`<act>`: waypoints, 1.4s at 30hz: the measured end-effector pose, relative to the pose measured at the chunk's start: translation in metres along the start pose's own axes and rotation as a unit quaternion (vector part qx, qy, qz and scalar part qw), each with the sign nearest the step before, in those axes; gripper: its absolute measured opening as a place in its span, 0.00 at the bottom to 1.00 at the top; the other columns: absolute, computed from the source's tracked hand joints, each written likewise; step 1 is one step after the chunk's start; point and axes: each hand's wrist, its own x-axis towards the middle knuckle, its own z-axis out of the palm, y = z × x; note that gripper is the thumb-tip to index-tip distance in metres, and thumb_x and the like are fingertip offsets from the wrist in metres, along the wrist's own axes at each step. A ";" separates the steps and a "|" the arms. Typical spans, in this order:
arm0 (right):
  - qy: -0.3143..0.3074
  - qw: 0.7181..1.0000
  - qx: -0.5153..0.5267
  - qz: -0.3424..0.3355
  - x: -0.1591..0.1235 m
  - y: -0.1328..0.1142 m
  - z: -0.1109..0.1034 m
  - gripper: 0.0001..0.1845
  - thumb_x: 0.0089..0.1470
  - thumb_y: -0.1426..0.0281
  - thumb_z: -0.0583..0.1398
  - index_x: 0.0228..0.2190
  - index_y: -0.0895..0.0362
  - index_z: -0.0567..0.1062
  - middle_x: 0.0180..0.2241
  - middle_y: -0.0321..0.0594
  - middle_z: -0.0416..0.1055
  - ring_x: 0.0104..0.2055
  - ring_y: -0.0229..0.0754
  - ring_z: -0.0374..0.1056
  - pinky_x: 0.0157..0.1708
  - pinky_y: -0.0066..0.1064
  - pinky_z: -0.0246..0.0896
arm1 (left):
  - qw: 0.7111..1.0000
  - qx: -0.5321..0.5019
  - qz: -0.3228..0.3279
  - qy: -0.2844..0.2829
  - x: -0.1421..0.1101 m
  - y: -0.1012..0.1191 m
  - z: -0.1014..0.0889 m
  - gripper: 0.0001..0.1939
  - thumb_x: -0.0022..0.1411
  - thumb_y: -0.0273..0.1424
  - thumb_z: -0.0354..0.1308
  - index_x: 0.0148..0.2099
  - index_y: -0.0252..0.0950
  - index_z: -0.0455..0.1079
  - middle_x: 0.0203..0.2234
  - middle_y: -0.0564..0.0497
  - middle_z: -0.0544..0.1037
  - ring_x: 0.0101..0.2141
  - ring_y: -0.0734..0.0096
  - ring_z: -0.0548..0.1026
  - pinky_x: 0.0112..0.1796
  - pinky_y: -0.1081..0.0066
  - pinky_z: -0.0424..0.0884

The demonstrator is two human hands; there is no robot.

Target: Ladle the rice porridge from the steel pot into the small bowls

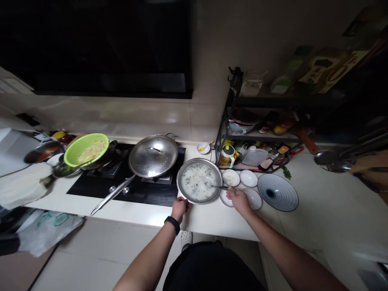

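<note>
Two hands: left hand grips steel pot of flecked porridge; right hand holds spoon.

- Worn on the head, above the near edge of the counter
- Aimed forward and down, toward the left hand and right hand
- Close over both, wide enough to reach the tiled wall

Body of the wearer, viewed from above. The person is wearing a slim black band around the left wrist, while the left forearm and right forearm are showing bare, without sleeves. A dark garment is covering the torso, and a pale, dark-speckled sock or slipper is showing beyond it.
</note>
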 end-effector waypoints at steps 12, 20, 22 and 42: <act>0.020 0.988 0.117 0.098 -0.001 -0.019 -0.022 0.24 0.51 0.50 0.62 0.20 0.58 0.78 0.22 0.48 0.79 0.22 0.44 0.75 0.25 0.33 0.73 | 1.000 0.028 -0.007 -0.007 -0.001 0.002 -0.001 0.11 0.54 0.25 0.57 0.26 0.39 0.58 0.21 0.53 0.73 0.19 0.75 0.68 0.23 0.75 0.59; 0.042 0.989 0.114 0.081 0.002 -0.027 -0.039 0.24 0.49 0.50 0.63 0.20 0.58 0.78 0.24 0.49 0.80 0.23 0.44 0.75 0.25 0.31 0.72 | 0.999 0.035 -0.011 -0.005 -0.002 0.002 0.000 0.09 0.56 0.26 0.55 0.26 0.39 0.59 0.21 0.54 0.72 0.20 0.75 0.68 0.24 0.75 0.59; 0.044 0.988 0.125 0.080 0.001 -0.031 -0.043 0.22 0.49 0.51 0.64 0.21 0.58 0.78 0.25 0.49 0.80 0.23 0.44 0.75 0.25 0.31 0.72 | 0.999 0.031 -0.009 -0.004 -0.002 0.001 0.000 0.10 0.57 0.25 0.56 0.26 0.39 0.59 0.21 0.54 0.73 0.19 0.76 0.68 0.23 0.75 0.59; 0.113 0.966 0.209 0.101 -0.004 -0.032 -0.115 0.21 0.43 0.53 0.70 0.22 0.60 0.79 0.26 0.50 0.81 0.24 0.45 0.76 0.28 0.34 0.76 | 1.000 0.012 -0.014 0.000 -0.002 0.003 0.001 0.09 0.54 0.26 0.58 0.26 0.39 0.59 0.21 0.54 0.72 0.19 0.77 0.67 0.22 0.76 0.57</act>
